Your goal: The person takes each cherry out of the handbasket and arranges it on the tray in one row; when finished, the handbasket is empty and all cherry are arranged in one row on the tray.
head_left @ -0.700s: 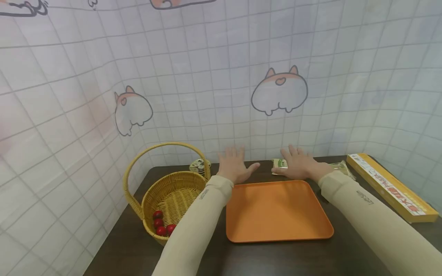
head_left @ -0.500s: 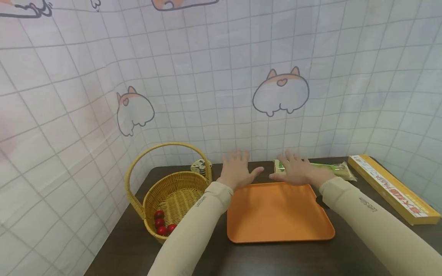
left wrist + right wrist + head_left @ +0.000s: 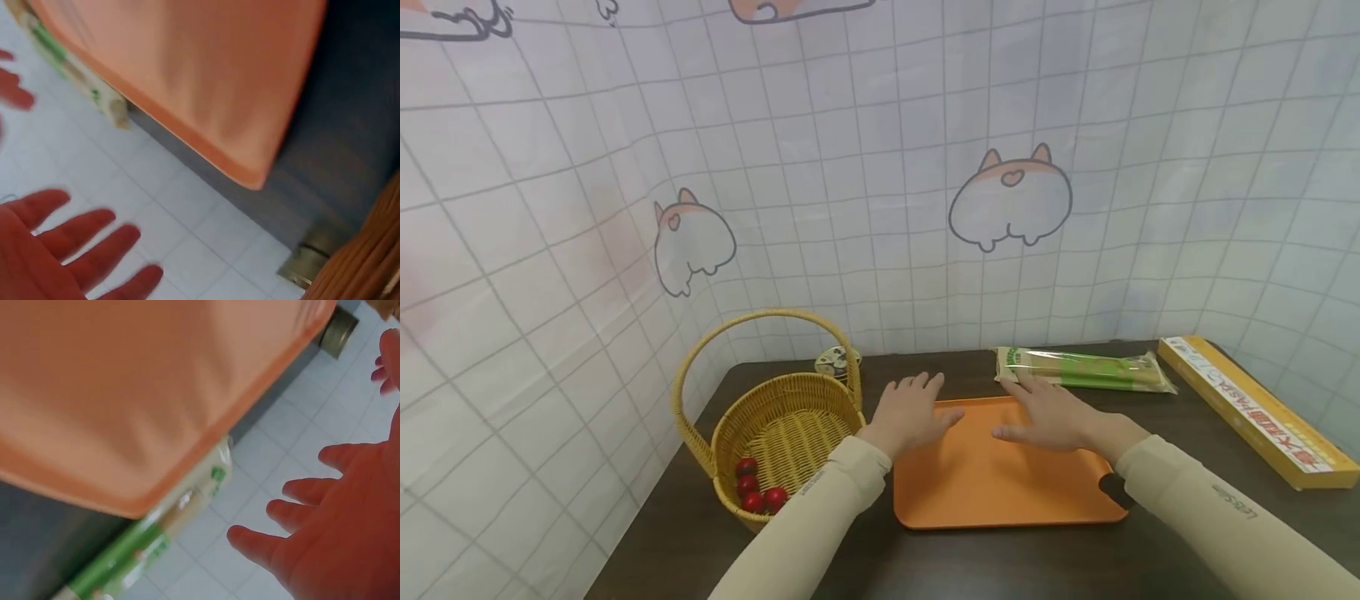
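Observation:
Both hands hover over an orange tray [image 3: 1000,492] with nothing in them. My left hand [image 3: 912,414] is over the tray's left part, fingers spread and thumb toward the middle. Opposite it, my right hand [image 3: 1051,414] hangs above the right part, its fingers also spread. The left wrist view shows straight, parted fingers [image 3: 106,240] above the tray's corner. In the right wrist view the fingers [image 3: 275,512] are likewise extended, beside a clear and green packet of pale sticks [image 3: 150,544]. The tray holds nothing that shows.
A wicker basket [image 3: 722,433] with a tall handle and several small red fruits [image 3: 752,502] stands left of the tray. Behind it is a small round tin [image 3: 832,361]. The packet [image 3: 1097,371] lies along the table's back edge, a long yellow pasta box [image 3: 1255,408] at the right.
Both hands have drawn back toward the body, from the tray's far edge to over its middle. The packet behind the right hand now shows more fully. The tray and basket stay put.

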Demonstrator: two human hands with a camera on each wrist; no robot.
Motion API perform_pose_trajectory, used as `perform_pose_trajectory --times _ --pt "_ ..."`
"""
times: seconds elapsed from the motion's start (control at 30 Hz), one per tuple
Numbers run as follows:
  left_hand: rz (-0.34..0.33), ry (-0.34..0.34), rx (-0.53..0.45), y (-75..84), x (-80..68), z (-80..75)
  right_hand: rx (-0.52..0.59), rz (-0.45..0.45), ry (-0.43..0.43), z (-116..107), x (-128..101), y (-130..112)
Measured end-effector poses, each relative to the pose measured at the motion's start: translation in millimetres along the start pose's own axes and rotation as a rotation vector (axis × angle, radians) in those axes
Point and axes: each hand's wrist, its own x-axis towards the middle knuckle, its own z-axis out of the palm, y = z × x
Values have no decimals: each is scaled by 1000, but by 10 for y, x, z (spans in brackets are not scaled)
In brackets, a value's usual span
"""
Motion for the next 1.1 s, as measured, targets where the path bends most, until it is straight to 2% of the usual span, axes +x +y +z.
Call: perform_pose_trajectory --times 0.13,0.23,0.37,0.47,0.53,0.57,0.77,0.87,0.97,1.03,1.1 --pt "84 77 -53 33 -196 5 13 -38 21 117 -94 -37" --pt "117 146 -114 13 -361 -23 18 -82 37 176 -142 -127" --pt "122 246 -266 -71 -605 -142 19 -128 59 246 -177 -280" --pt "114 355 -383 -209 -779 -261 19 -165 61 296 -194 -394" --pt "103 456 -442 -340 -882 -337 33 -189 47 321 -202 -471" --pt "106 530 -468 -420 -923 -374 43 -206 42 332 -204 -507" --pt "52 1085 -656 -906 -1167 -628 85 -264 37 391 -200 -689" --pt "-49 1314 -724 -1056 -1302 -780 81 -278 55 440 -190 -737" --pt "-207 1463 -789 -1197 -1434 -870 78 -281 57 497 -190 -761" --pt "-329 1519 -846 -1321 -1513 -874 83 -280 47 530 -196 -769" --pt "-440 1517 -909 -1488 -1571 -822 90 -282 39 555 -202 -775"
